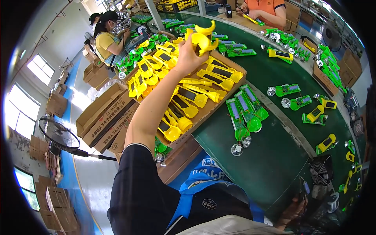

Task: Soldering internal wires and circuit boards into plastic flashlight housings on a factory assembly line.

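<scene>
My left hand (190, 58) reaches over a shallow cardboard box (209, 119) and is closed on yellow torch casings (203, 39), raised above the box. How many it grips is hard to make out. Beneath it, the box holds many more yellow torch casings (192, 96), some with dark panels, lying in rows and loose. My right hand (293, 211) is low at the right, dark and blurred, so its fingers cannot be read. To the right of the box, several green torch bodies (250, 107) with purple cells and wired silver reflectors (237, 149) lie on the green worktop (250, 176).
A green conveyor belt (258, 70) curves along the right, carrying green and yellow torch parts. A small black fan (321, 170) stands at its near edge. Co-workers sit at the far left (107, 43) and far side (268, 13). A standing fan (58, 135) and cartons (103, 113) are at left.
</scene>
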`<state>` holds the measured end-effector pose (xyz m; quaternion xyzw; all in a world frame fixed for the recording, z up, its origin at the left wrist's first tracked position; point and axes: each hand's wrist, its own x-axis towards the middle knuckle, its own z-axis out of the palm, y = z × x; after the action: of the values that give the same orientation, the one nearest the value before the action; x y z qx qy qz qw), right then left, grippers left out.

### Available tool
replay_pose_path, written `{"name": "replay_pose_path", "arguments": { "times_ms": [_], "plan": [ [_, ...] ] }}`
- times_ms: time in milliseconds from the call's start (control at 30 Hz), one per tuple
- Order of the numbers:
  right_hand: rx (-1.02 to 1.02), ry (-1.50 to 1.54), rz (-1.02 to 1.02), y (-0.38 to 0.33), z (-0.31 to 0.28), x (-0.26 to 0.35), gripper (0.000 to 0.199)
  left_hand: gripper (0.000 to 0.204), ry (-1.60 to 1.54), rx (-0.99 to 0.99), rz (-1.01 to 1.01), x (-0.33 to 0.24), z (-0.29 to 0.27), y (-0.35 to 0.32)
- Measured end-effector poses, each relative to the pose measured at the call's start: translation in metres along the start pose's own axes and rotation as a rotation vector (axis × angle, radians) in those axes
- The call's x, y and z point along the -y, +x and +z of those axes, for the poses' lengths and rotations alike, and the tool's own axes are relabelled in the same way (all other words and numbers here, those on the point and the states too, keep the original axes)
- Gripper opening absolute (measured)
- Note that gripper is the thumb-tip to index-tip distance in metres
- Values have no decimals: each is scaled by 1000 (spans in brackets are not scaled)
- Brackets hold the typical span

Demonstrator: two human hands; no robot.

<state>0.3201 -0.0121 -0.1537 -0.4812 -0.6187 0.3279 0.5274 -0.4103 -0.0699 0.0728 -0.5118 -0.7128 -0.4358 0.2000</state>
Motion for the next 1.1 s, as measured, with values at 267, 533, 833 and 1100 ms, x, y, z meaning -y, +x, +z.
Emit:
{"name": "replay_pose_path", "arguments": {
  "times_ms": [267,533,833,1100],
  "plan": [
    [-21,719,140,4,36,72,22,56,255,448,755,-244,61,-57],
    [-143,775,128,-14,24,74,26,62,68,614,804,-316,228,-151],
    [-144,830,205,1,38,87,30,89,-60,596,341,-288,194,-150],
    [-124,781,143,-4,30,93,31,75,-273,440,375,-302,162,-144]
  ]
}}
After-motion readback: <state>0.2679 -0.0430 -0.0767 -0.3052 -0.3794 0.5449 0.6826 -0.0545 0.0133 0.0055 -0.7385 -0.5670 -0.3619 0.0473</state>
